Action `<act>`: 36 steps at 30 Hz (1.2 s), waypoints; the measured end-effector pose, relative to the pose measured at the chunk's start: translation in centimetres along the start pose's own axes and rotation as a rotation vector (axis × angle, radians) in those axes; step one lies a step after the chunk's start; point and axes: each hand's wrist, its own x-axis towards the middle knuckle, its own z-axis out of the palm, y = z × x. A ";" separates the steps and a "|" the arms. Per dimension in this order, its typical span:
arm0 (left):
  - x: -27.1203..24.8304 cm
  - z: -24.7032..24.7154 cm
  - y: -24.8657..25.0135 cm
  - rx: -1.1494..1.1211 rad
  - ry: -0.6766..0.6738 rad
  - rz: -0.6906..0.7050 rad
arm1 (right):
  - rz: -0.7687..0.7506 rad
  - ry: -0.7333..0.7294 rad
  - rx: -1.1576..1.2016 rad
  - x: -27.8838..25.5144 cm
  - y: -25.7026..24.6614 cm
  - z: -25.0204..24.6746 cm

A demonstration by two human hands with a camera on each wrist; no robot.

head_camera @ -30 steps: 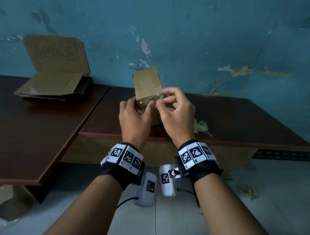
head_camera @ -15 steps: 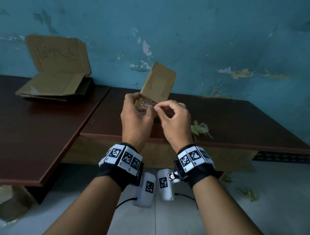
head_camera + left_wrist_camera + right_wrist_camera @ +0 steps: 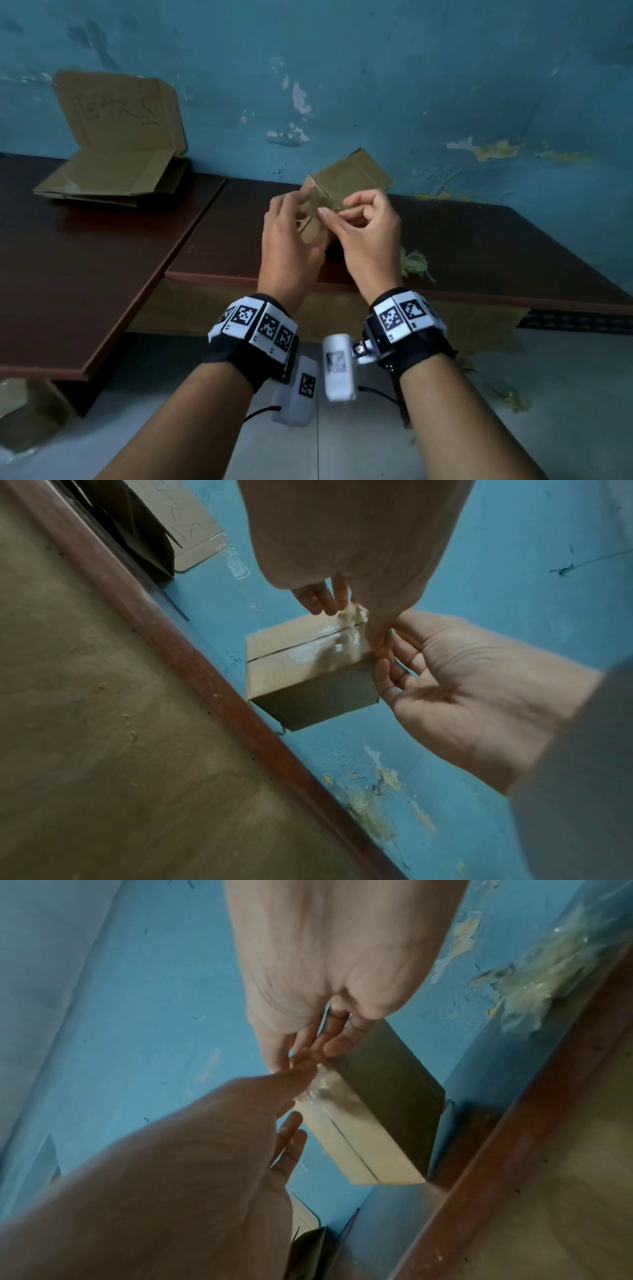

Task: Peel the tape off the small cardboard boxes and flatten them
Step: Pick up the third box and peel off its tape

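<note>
A small brown cardboard box [image 3: 349,178] is held in the air above the dark table, tilted, one corner toward me. Clear tape [image 3: 325,649] runs shiny along its flap seam, its end lifted and crumpled at the near corner. My left hand [image 3: 305,210] grips the box from the left, thumb against the taped corner. My right hand [image 3: 342,212] pinches the loose tape end at that same corner, its other fingers curled. In the right wrist view the box [image 3: 387,1096] and the tape [image 3: 322,1092] sit just below my right fingertips [image 3: 337,1043].
Flattened cardboard [image 3: 113,178] is stacked at the back left, one panel leaning on the blue wall. A wad of peeled tape [image 3: 412,262] lies on the right table [image 3: 496,260]. A second table [image 3: 85,260] adjoins on the left. Tape scraps [image 3: 507,397] litter the floor.
The box has turned from upright to tilted right, then lower and more level. Both hands stayed on it, shifting right with the right fingers still working at the tape.
</note>
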 end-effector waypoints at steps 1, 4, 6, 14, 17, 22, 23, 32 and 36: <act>0.0 0.0 0.0 0.013 0.004 0.012 | -0.004 -0.009 0.011 0.1 0.0 -0.1; 0.2 -0.1 -0.1 0.005 0.021 0.027 | -0.013 -0.043 0.017 0.1 0.0 -0.3; 0.3 -0.3 0.0 -0.030 0.037 0.043 | -0.027 -0.059 0.012 0.0 -0.1 -0.4; 0.1 -0.6 0.4 -0.101 0.054 0.029 | 0.081 -0.112 0.091 0.3 -0.5 -0.5; 0.2 -0.9 0.4 -0.130 0.032 0.045 | 0.085 -0.121 0.137 0.2 -0.7 -0.6; 0.4 -0.6 0.3 -0.053 0.077 0.082 | 0.087 -0.142 0.195 0.3 -0.8 -0.9; 0.5 -0.6 0.3 -0.046 0.096 0.068 | 0.095 -0.137 0.225 0.3 -0.8 -0.8; 0.7 -0.8 0.0 -0.044 0.157 -0.012 | 0.218 0.015 0.064 1.2 1.4 0.2; 0.7 -0.6 -0.1 -0.016 0.132 -0.037 | 0.217 -0.037 0.003 1.1 0.9 -0.5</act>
